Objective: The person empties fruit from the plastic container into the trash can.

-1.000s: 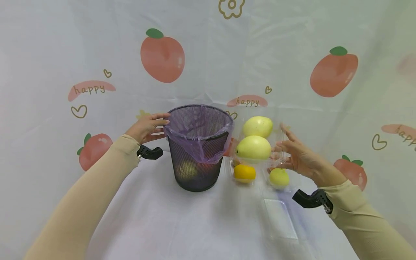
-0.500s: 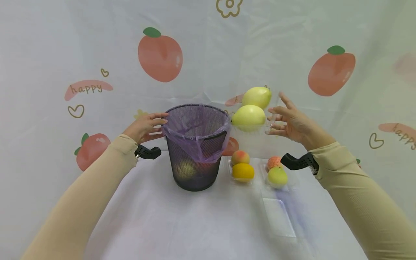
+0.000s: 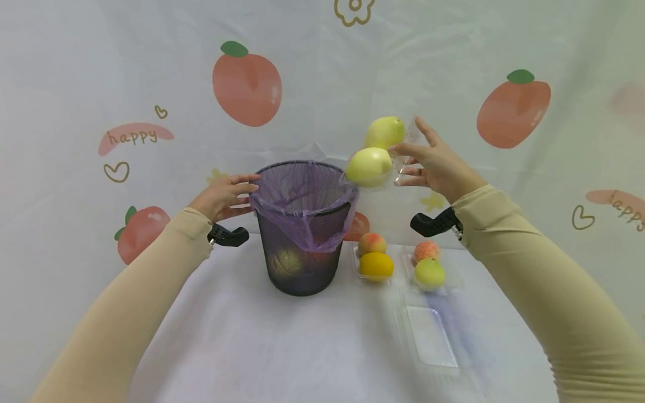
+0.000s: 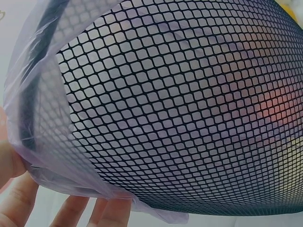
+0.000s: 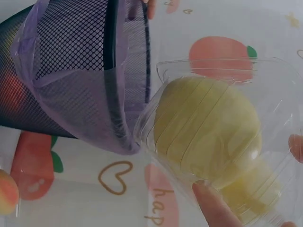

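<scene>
My left hand rests its spread, mostly straight fingers on the left side of a black mesh wastebasket, at the rim. A purple bin liner is folded over that rim. My right hand grips a clear plastic fruit box by its right side, thumb and fingers round the wall. Two large pale-yellow oval fruits are in the box. It is tilted toward the wastebasket, its left end right at the rim's right side. Through the mesh show yellow and reddish shapes, partly hidden.
Right of the wastebasket stands a clear box with a peach and an orange-yellow fruit. Further right, another holds a reddish fruit and a green-yellow one. A clear plastic tray lies in front. A fruit-print curtain hangs behind.
My right hand has raised the box of two yellow fruits from above the other boxes, carried it left to the wastebasket's rim and tilted it. The left hand has stayed on the wastebasket.
</scene>
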Demonstrator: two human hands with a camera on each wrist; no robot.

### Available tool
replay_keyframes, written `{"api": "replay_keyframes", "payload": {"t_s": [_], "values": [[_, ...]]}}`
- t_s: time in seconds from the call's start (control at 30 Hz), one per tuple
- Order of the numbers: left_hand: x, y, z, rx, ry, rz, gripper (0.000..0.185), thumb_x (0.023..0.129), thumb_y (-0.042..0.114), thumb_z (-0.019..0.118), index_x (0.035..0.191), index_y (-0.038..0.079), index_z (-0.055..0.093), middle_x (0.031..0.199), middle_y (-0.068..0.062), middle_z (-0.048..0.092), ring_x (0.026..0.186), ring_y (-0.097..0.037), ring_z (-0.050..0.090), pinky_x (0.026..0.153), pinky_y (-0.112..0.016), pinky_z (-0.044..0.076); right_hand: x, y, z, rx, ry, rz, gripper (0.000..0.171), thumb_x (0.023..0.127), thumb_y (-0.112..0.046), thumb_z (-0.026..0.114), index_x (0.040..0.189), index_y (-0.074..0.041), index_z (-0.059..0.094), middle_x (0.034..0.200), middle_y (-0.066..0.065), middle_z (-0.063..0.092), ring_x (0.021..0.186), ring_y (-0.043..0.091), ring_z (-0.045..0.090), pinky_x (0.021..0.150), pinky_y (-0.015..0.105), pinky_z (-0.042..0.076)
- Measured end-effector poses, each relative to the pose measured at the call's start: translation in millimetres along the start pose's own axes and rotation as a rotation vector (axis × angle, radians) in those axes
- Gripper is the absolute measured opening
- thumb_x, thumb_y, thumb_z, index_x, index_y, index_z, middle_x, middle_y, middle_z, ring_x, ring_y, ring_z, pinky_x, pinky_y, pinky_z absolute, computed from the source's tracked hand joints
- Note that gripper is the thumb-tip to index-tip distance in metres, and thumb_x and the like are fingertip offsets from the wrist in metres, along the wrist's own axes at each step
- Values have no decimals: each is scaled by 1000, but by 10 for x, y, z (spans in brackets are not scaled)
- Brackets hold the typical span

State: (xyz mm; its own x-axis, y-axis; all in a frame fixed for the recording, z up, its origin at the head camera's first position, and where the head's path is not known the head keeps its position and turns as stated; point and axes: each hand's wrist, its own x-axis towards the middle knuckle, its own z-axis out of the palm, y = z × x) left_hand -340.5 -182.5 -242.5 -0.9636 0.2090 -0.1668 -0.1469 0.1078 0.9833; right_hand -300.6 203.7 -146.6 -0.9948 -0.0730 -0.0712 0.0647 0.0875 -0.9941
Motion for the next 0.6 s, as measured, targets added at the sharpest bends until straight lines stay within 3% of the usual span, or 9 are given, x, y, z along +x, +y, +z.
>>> {"api": "replay_keyframes", "payload": {"t_s": [0.07, 0.13, 0.2, 0.3, 0.33, 0.4, 0.5, 0.53, 0.6], "values": [[1, 1, -1, 4, -1, -1, 55, 101, 19, 53, 152, 16, 34, 117, 5, 46, 103, -14, 53, 111, -40, 40, 11, -25, 41, -11, -1, -2, 97, 87, -19, 72, 146, -60, 7, 138, 18, 25, 62, 15, 38, 66, 30, 61], [1, 3, 0, 11, -3, 1, 55, 101, 20, 53, 152, 16, 33, 118, 5, 46, 103, -14, 54, 110, -40, 41, 21, -43, 77, -23, -8, -8, 97, 88, -16, 71, 146, -60, 8, 154, 20, 11, 70, 19, 52, 65, 30, 61], [1, 3, -2, 19, -7, 6, 55, 101, 20, 53, 152, 16, 33, 120, 4, 45, 104, -14, 54, 110, -39, 41, 28, -57, 109, -39, -20, -23, 97, 89, -14, 70, 146, -60, 7, 161, 13, -4, 97, 30, 61, 65, 31, 61], [2, 5, 2, 26, -11, 11, 56, 101, 21, 53, 152, 16, 32, 123, 3, 45, 108, -16, 52, 110, -39, 42, 43, -69, 152, -73, -23, -51, 96, 90, -13, 69, 147, -58, 6, 162, 2, -15, 129, 41, 45, 64, 31, 61], [2, 6, 3, 25, -12, 11, 56, 101, 20, 53, 152, 16, 32, 124, 2, 44, 109, -17, 52, 110, -39, 41, 50, -73, 167, -87, -20, -59, 96, 90, -13, 69, 147, -58, 6, 162, -1, -15, 125, 39, 48, 64, 31, 61], [0, 8, 6, 27, -10, 11, 56, 101, 21, 53, 152, 16, 32, 125, 2, 44, 112, -18, 51, 110, -39, 41, 66, -81, 198, -111, -7, -76, 96, 89, -13, 70, 148, -56, 7, 161, -3, -16, 97, 29, 61, 63, 30, 61], [-3, 9, 4, 29, -5, 11, 55, 101, 21, 53, 152, 16, 32, 125, 1, 44, 112, -19, 51, 110, -40, 41, 84, -96, 247, -134, 9, -89, 97, 87, -14, 73, 149, -54, 10, 161, -2, -17, 61, 14, 45, 62, 31, 60], [-4, 10, 2, 31, -4, 12, 55, 101, 21, 53, 152, 16, 32, 125, 1, 45, 112, -18, 51, 110, -40, 41, 90, -102, 265, -144, 16, -93, 97, 87, -13, 73, 149, -54, 11, 161, -2, -17, 56, 13, 36, 62, 30, 60], [-8, 11, -4, 31, 0, 10, 55, 101, 21, 53, 152, 16, 33, 124, 2, 45, 109, -17, 52, 110, -40, 41, 102, -110, 302, -164, 25, -100, 98, 86, -13, 74, 149, -54, 12, 162, -1, -13, 62, 14, 37, 63, 31, 60]]}}
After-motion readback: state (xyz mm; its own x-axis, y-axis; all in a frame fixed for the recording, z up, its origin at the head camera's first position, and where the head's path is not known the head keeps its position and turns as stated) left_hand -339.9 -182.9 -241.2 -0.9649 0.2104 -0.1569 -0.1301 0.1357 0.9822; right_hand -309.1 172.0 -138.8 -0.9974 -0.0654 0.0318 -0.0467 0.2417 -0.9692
